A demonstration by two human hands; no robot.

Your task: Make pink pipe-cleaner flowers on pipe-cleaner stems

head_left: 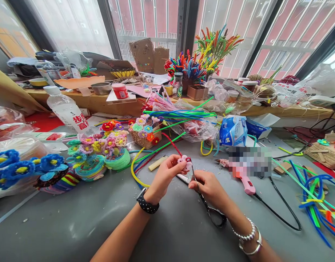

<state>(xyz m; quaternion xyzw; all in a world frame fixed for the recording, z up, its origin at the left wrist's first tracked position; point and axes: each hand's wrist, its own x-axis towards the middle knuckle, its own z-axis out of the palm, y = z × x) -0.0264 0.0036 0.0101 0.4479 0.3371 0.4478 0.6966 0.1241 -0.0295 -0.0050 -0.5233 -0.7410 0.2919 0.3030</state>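
Between the fingertips of my left hand (170, 171) is a small pale pink pipe-cleaner flower (187, 165) with a dark red middle. A red glittery pipe cleaner (171, 142) runs up and away from it. My right hand (208, 185) is closed around a pair of scissors (204, 202); the blades point up at the flower and the black handle loops hang below the palm. Whether the blades touch the flower I cannot tell. A pale stick (158, 163) lies on the grey table (167, 229) just beyond my left hand.
Pots of pipe-cleaner flowers (116, 156) and a clear bottle (69, 111) stand at left. A pink glue gun (247, 183) with a black cord lies at right, near loose pipe cleaners (314, 196). Behind are a blue tissue pack (232, 130) and a cluttered ledge (145, 102).
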